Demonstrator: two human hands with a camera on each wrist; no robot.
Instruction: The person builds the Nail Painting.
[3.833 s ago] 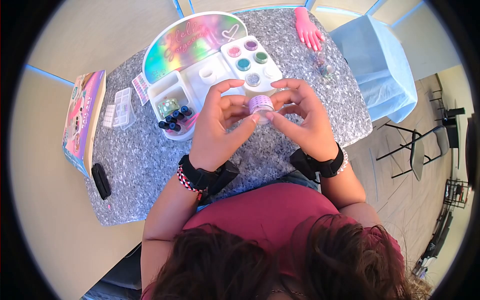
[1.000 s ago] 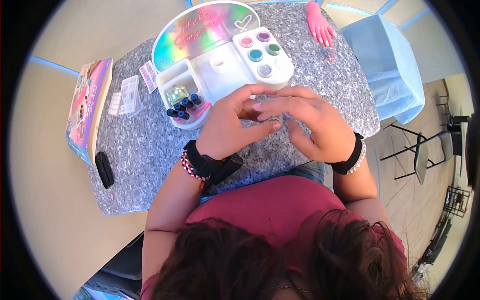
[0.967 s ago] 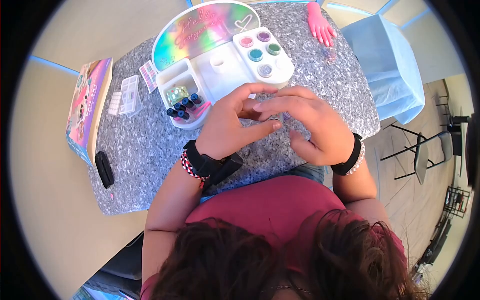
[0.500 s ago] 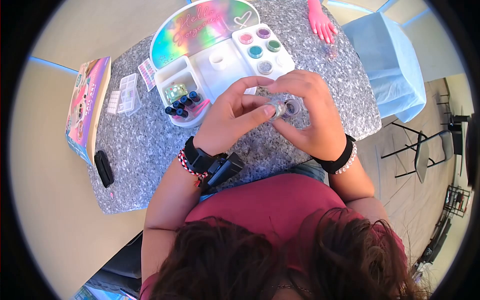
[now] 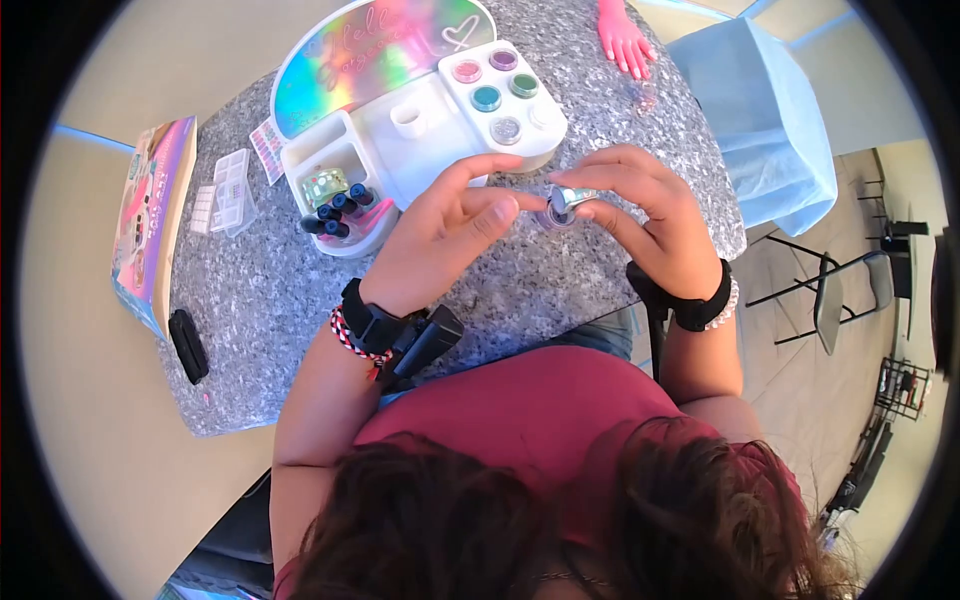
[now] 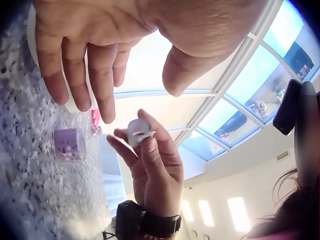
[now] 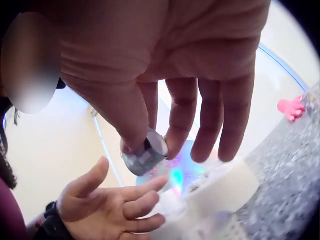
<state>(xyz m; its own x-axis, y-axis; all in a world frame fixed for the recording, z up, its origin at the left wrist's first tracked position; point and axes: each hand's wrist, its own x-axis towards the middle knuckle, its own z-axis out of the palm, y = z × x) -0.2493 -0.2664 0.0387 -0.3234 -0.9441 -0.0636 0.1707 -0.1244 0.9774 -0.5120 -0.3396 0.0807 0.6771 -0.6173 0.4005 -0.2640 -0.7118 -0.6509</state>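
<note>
Silvery, the cylinder (image 7: 142,162) is pinched in the right hand (image 5: 655,218) — near the left hand (image 5: 432,236) (relaxed, released).

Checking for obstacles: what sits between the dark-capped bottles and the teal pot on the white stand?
Between the bottles and teal pot: the compartment wall, then the middle tray with a round white piece standing in it. Head view shows it.

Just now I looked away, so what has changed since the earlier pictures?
The left hand has let go of the silvery roll; the right hand now pinches it. The purple roll, earlier held between both hands, has gone down onto the table. The white stand and its glitter pots stayed put.
</note>
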